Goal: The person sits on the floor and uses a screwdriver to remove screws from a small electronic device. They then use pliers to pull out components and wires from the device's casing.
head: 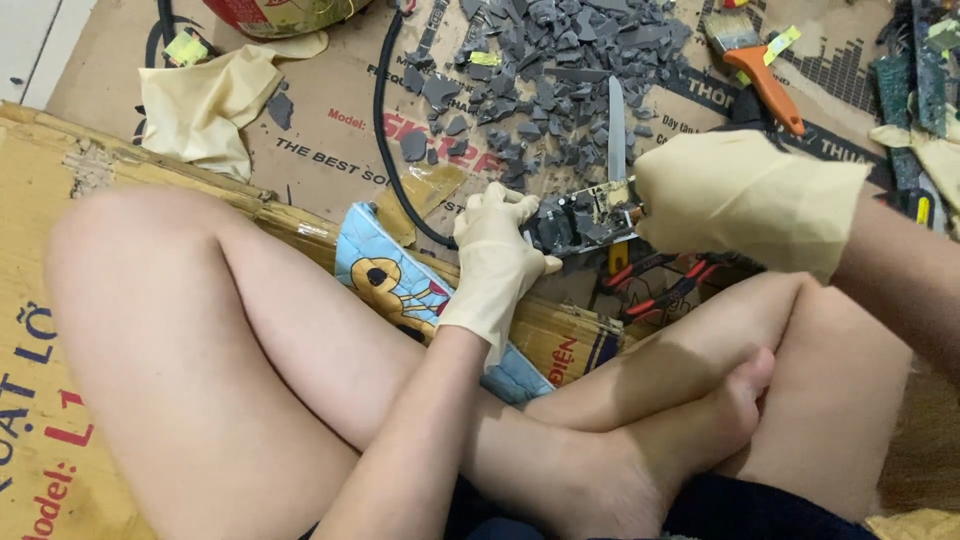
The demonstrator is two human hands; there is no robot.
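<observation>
The gloved left hand pinches a circuit board by its left end; the gloved right hand clamps a knife against the board's right edge. Just beyond lies a heap of grey chips, much already scraped off, though grey coating remains on the board.

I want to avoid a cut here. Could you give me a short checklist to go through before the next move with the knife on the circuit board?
1. Both hands gloved: left hand and right hand, ok.
2. Circuit board held by the left hand: ok.
3. Knife blade points away from the body: ok.
4. Left fingers out of the blade's line: cannot tell.
5. Grey fragments lie just ahead of the blade: not ok.
6. Bare legs close under the work: not ok.
</observation>
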